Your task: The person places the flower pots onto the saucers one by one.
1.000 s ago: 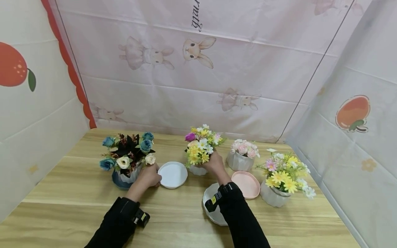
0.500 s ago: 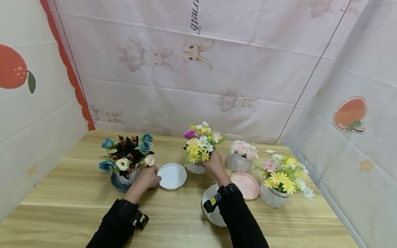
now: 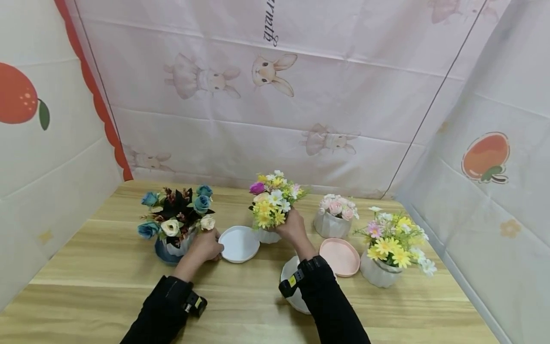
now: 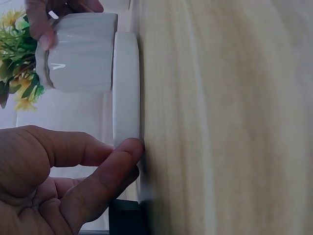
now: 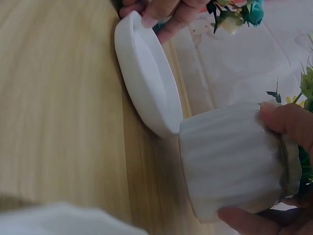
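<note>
My left hand [image 3: 205,245] pinches the rim of a small white saucer [image 3: 238,244] between thumb and fingers; the saucer lies flat on the table. With my right hand [image 3: 294,231] I grip a ribbed white flowerpot [image 5: 232,161] near its top. The pot holds yellow and white flowers and one purple bloom [image 3: 257,188]. In the right wrist view its base is off the table, right at the saucer's far edge. In the left wrist view the pot stands close over the saucer's rim, overlapping it. The right palm is partly hidden behind flowers.
A pot of blue and cream roses [image 3: 176,215] stands on a blue saucer [image 3: 165,254] at left. To the right are a pink saucer [image 3: 339,257], a pink-flowered pot [image 3: 333,224] and a yellow-flowered pot [image 3: 380,270]. A larger white plate [image 3: 290,286] lies under my right forearm.
My right hand has carried the flowerpot a little left, closer to the white saucer. The left hand keeps its pinch on the saucer and stays in place.
</note>
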`<state>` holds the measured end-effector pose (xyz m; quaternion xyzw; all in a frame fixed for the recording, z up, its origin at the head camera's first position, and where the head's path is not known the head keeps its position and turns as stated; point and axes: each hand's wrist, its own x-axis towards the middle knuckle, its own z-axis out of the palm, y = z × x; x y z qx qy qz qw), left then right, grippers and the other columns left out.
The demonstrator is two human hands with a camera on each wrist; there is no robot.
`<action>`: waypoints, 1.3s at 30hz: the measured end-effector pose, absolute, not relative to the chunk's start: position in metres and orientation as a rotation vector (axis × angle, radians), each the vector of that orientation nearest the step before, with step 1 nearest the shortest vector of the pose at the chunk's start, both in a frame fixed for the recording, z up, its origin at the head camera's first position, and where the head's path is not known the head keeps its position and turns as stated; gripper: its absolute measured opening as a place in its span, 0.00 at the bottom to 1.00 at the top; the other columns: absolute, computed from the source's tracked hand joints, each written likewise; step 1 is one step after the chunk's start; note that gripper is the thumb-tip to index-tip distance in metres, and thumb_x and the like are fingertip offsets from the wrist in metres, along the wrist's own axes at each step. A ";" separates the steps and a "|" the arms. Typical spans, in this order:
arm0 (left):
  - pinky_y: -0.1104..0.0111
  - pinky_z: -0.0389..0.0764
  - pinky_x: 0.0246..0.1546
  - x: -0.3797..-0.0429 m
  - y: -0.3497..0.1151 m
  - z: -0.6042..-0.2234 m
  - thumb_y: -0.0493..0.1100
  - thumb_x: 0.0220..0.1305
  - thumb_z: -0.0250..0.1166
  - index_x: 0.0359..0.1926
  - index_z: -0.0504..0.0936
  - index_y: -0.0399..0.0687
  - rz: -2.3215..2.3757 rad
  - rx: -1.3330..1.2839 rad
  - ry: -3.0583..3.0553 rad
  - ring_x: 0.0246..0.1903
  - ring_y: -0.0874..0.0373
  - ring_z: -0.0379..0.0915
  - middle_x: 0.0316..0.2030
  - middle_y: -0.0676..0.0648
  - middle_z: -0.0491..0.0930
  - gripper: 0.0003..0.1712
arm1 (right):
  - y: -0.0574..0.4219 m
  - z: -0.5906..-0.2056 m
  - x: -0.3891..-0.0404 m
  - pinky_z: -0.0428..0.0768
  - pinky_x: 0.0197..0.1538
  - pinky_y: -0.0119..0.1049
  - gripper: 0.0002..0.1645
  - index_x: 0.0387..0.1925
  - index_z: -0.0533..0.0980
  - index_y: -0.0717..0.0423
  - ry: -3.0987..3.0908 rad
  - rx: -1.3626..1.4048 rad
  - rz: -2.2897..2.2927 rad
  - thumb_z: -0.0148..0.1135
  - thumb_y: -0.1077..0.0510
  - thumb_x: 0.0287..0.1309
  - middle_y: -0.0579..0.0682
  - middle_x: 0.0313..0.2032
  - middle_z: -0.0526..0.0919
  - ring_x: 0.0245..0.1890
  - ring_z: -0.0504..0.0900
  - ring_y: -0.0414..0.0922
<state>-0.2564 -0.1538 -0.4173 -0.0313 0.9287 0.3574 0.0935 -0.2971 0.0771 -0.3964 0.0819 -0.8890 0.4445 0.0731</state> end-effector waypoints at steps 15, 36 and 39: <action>0.68 0.72 0.20 -0.257 -0.153 -0.416 0.34 0.58 0.56 0.44 0.71 0.30 1.052 -0.111 2.729 0.18 0.56 0.74 0.18 0.45 0.77 0.14 | 0.055 -0.395 -0.286 0.73 0.52 0.45 0.47 0.58 0.68 0.62 -2.670 0.286 1.419 0.79 0.61 0.31 0.61 0.50 0.76 0.50 0.75 0.55; 0.66 0.72 0.20 -0.257 -0.152 -0.416 0.34 0.59 0.57 0.47 0.71 0.30 1.049 -0.039 2.730 0.18 0.54 0.74 0.18 0.45 0.76 0.16 | 0.029 -0.399 -0.274 0.75 0.50 0.42 0.48 0.59 0.67 0.61 -2.636 0.461 1.451 0.79 0.62 0.32 0.58 0.51 0.76 0.50 0.76 0.53; 0.66 0.73 0.20 -0.257 -0.152 -0.417 0.33 0.59 0.58 0.47 0.71 0.31 1.048 -0.034 2.738 0.18 0.54 0.74 0.18 0.45 0.76 0.15 | 0.027 -0.400 -0.273 0.75 0.50 0.42 0.48 0.59 0.67 0.61 -2.641 0.469 1.452 0.79 0.61 0.32 0.57 0.51 0.76 0.50 0.75 0.52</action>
